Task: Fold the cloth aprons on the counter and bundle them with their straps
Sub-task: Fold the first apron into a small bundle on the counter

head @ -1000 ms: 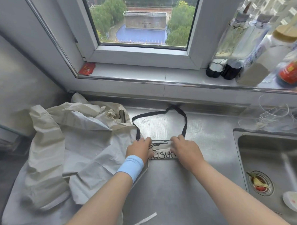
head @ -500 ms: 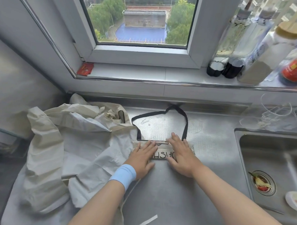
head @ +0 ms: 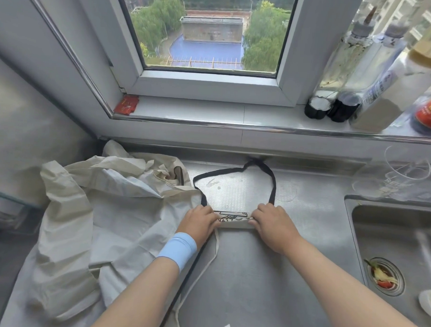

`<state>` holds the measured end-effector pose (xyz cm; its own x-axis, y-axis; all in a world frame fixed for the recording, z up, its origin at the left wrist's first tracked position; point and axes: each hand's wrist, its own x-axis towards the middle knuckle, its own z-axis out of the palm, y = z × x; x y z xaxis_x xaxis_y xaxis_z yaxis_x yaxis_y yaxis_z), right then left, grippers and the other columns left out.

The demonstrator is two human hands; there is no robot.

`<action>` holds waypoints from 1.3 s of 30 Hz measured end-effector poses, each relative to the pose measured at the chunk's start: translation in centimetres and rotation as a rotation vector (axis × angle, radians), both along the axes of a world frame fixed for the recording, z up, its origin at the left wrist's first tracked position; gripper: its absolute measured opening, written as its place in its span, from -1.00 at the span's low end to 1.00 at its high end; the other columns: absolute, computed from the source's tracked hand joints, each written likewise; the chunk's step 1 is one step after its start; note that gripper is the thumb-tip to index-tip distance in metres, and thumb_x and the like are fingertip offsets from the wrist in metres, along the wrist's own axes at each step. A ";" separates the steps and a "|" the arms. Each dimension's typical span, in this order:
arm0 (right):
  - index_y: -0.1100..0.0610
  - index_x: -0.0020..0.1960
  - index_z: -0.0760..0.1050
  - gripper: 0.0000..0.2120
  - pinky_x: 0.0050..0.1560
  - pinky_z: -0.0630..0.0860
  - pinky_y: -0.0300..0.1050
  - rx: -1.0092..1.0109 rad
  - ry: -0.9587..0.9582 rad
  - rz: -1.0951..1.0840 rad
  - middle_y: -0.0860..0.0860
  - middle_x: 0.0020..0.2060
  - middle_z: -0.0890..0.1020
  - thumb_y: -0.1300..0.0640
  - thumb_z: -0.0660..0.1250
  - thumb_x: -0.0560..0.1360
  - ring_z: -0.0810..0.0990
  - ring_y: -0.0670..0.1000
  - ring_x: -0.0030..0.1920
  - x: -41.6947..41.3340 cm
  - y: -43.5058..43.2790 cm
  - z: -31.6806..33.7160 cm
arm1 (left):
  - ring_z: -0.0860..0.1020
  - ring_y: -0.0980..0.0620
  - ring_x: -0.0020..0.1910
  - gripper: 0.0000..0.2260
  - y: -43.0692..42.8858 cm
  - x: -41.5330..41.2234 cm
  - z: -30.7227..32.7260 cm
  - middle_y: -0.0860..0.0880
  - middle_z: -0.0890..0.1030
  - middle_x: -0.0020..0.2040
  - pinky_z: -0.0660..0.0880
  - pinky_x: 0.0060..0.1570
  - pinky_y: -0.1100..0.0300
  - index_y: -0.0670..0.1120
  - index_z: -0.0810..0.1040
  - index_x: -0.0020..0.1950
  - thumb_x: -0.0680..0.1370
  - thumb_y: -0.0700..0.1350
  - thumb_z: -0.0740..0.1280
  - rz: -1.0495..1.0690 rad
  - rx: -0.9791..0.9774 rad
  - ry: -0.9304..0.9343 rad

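**Both my hands grip a rolled apron on a steel counter**

I am looking down at a stainless steel counter (head: 266, 276) below a window. My left hand (head: 199, 220), with a light blue wristband (head: 178, 248) on its wrist, and my right hand (head: 272, 224) are each clenched around one end of a folded apron (head: 234, 219), a narrow cream bundle with black printed artwork showing between my hands. The bundle lies flat on the counter near its middle.

A black neck strap (head: 272, 188) loops away from the bundle toward the back wall, lying flat on the steel. A thin cream tie strap (head: 211, 257) trails from the bundle's left end toward me, down the counter.

To my left sits a heap of unfolded aprons (head: 88, 219), crumpled cream cloth spread across the counter; its right edge reaches my left hand.

To my right is a sink (head: 391, 235) with food scraps in its drain (head: 383, 275). Bottles (head: 349, 77) stand on the windowsill (head: 211, 111) at the upper right, and a small red packet (head: 126, 105) lies at its left end.
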<state>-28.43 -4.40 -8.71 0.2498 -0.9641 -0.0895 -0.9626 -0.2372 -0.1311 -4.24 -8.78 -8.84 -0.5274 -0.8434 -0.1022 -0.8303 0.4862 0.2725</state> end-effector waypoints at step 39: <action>0.08 0.12 0.46 -0.74 -0.05 0.40 0.01 0.124 0.055 0.165 0.02 0.05 0.53 -0.02 0.05 0.67 0.54 0.11 0.02 1.5 -4.2 7.0 | 0.48 -0.13 0.14 -0.75 -2.7 -2.4 6.2 -0.06 0.47 0.16 0.42 0.03 0.04 -0.03 0.48 0.19 0.54 -0.23 0.23 -0.024 0.231 -0.169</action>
<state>-26.98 -8.61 -1.74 0.3946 -0.8913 -0.2233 -0.9186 -0.3774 -0.1171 -6.66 -11.51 -2.66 -0.5059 -0.7754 -0.3780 -0.8625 0.4473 0.2368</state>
